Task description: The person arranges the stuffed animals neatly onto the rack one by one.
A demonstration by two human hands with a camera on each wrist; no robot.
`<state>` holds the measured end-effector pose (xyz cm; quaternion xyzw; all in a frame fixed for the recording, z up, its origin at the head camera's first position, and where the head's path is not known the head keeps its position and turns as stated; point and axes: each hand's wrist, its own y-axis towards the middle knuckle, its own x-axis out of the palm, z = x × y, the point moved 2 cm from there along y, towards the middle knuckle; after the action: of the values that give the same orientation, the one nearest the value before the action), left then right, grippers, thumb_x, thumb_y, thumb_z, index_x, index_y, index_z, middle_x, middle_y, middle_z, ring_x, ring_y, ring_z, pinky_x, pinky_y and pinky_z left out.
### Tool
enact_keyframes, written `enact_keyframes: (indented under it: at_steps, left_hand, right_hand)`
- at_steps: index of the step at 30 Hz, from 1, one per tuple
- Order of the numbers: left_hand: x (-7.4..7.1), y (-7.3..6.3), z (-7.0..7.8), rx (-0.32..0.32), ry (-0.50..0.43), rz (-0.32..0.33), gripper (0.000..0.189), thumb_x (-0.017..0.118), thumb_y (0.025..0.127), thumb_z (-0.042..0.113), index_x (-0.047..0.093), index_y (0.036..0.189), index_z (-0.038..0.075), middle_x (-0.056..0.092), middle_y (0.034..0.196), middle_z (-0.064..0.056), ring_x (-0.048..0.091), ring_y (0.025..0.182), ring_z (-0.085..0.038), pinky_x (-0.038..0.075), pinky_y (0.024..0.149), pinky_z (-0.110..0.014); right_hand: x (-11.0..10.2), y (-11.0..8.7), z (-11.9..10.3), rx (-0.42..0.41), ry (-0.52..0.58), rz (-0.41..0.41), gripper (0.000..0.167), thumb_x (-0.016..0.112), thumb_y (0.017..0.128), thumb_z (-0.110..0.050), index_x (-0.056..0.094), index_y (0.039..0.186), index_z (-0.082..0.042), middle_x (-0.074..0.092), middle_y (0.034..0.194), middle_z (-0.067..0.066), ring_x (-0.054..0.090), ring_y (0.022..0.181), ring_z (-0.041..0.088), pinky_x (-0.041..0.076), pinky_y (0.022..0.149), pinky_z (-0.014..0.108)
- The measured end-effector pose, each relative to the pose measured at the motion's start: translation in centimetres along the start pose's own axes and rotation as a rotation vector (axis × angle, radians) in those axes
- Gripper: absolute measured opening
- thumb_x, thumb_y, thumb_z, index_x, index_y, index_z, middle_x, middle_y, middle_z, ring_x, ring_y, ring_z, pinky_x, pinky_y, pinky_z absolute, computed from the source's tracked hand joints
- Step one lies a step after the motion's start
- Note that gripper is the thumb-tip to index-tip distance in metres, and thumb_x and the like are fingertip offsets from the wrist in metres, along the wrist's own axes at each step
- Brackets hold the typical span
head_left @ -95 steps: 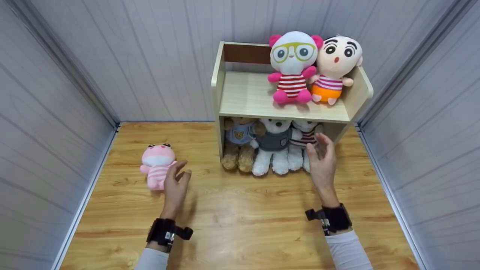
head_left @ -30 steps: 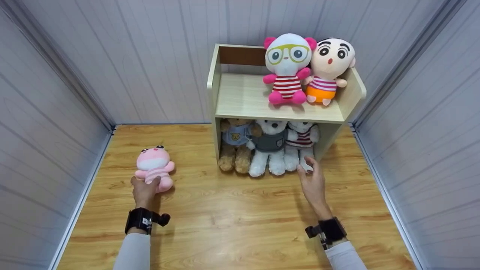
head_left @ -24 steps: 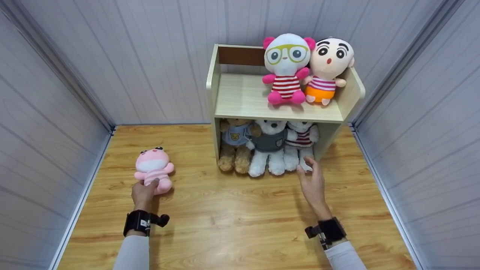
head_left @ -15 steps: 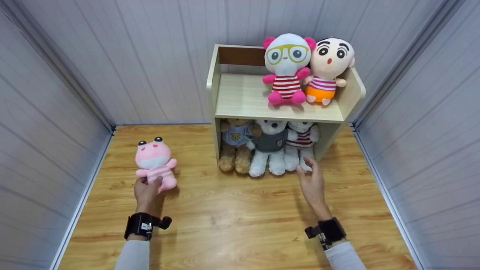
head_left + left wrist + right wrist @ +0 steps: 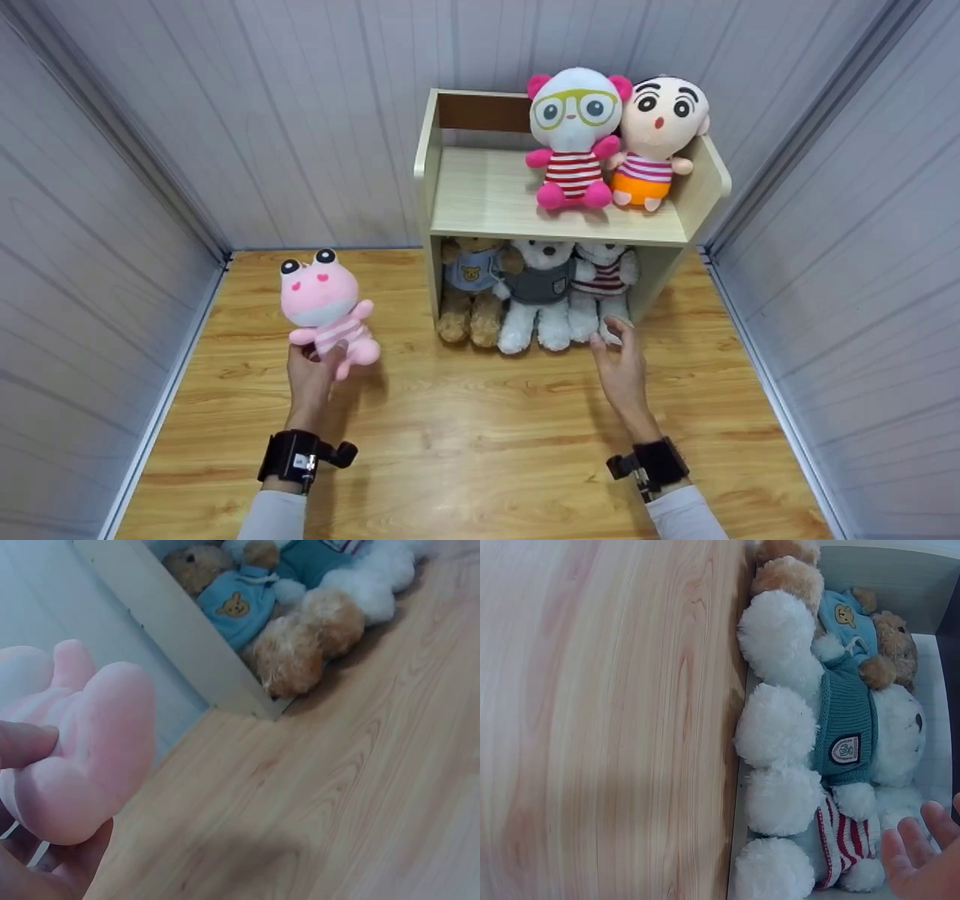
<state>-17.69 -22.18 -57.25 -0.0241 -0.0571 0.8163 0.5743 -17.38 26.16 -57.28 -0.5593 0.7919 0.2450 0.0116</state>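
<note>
My left hand (image 5: 311,382) grips a pink frog plush toy (image 5: 322,296) by its lower body, thumb on its striped front. The frog has black-and-white eyes and heart cheeks, and its shadow falls on the floor to the right. In the left wrist view the frog's pink legs (image 5: 112,742) fill the left side, with fingers below them. My right hand (image 5: 622,375) holds nothing, its fingers loosely bent in front of the lower shelf. Nearest to it sits a white plush bear in a red-striped top (image 5: 600,281); in the right wrist view the fingers (image 5: 915,844) overlap that bear.
A small wooden shelf (image 5: 480,191) stands against the back wall. On its top level sit a panda plush (image 5: 574,135) with glasses and a boy doll (image 5: 652,142). Below are a brown bear (image 5: 469,292) and a white bear in a grey sweater (image 5: 540,285). Walls close in both sides.
My left hand has taken hold of the frog, raised it from the floor, tipped it more upright and carried it slightly right. Earlier the right hand drew back from the lower shelf.
</note>
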Motion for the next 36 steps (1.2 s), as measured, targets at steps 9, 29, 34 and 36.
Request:
enact_keyframes:
  at_steps: [9,29,34,36]
  left_hand:
    - [2.1,-1.0,1.3,0.139,-0.068,-0.072,0.068,0.074,0.091,0.001,0.045,0.152,0.015,0.061,0.140,-0.008,0.064,0.118,-0.024,0.056,0.094,-0.028]
    - [5.9,-3.8,1.5,0.158,0.114,-0.218,0.063,0.080,0.085,0.009,0.049,0.140,0.005,0.060,0.133,-0.012,0.058,0.118,-0.026,0.051,0.097,-0.039]
    - [7.4,-4.7,1.8,0.179,0.135,-0.229,0.063,0.081,0.083,0.005,0.050,0.137,0.000,0.061,0.132,-0.016,0.056,0.119,-0.028,0.046,0.102,-0.042]
    - [7.9,-4.9,1.9,0.188,0.138,-0.247,0.065,0.082,0.083,0.005,0.050,0.139,0.000,0.060,0.135,-0.016,0.056,0.122,-0.028,0.043,0.105,-0.044]
  right_hand:
    - [0.2,-0.6,-4.4,0.014,0.021,-0.046,0.045,0.066,0.099,-0.002,0.050,0.137,0.015,0.055,0.136,0.033,0.052,0.127,0.046,0.047,0.102,0.050]
    - [1.2,-1.1,-4.7,0.045,0.040,-0.094,0.046,0.067,0.100,-0.006,0.052,0.139,0.012,0.056,0.139,0.030,0.051,0.129,0.046,0.043,0.103,0.037]
    - [1.7,-1.4,-4.4,0.034,0.017,-0.122,0.045,0.068,0.098,-0.006,0.054,0.137,0.012,0.058,0.136,0.029,0.054,0.123,0.041,0.044,0.101,0.043]
    - [2.0,-1.5,-3.2,0.029,0.015,-0.128,0.045,0.068,0.097,-0.004,0.055,0.137,0.011,0.058,0.136,0.029,0.054,0.122,0.039,0.044,0.101,0.051]
